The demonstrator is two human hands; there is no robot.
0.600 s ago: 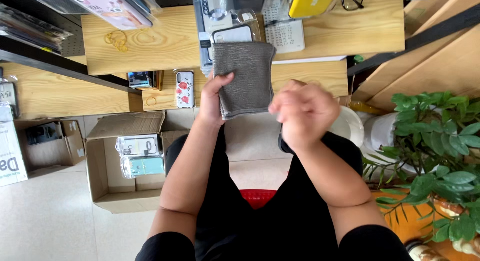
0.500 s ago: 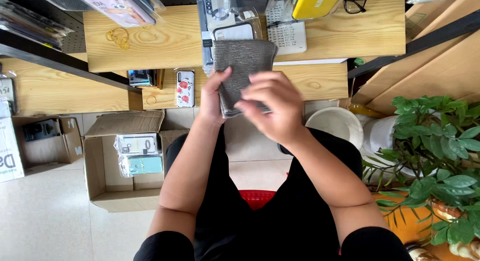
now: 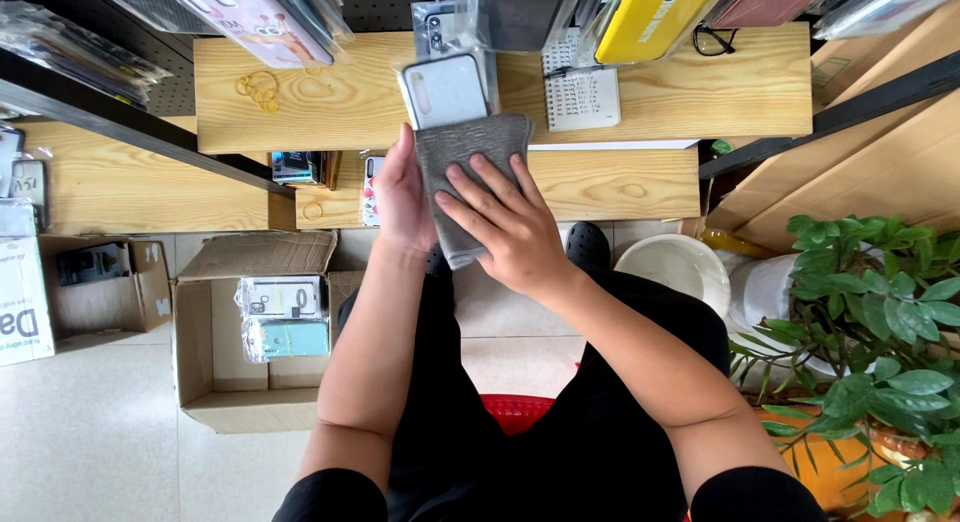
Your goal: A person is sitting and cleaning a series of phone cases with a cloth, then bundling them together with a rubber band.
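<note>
Desk: I see a light wooden desk (image 3: 340,102) in two tiers.
Upper tier: rubber bands (image 3: 258,88), small notepad (image 3: 584,98), eyeglasses (image 3: 716,42).
Floor: pale tiled floor (image 3: 90,432) carrying an open cardboard box (image 3: 215,382) and a white bucket (image 3: 680,272).

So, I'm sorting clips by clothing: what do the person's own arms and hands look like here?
Both forearms are bare from above the elbow down. Short black sleeves cover the upper arms, just inside the bottom edge of the view. The left hand and right hand wear no gloves, and no rings, watch or bracelet can be seen. The fingernails look short and unpainted.
</note>
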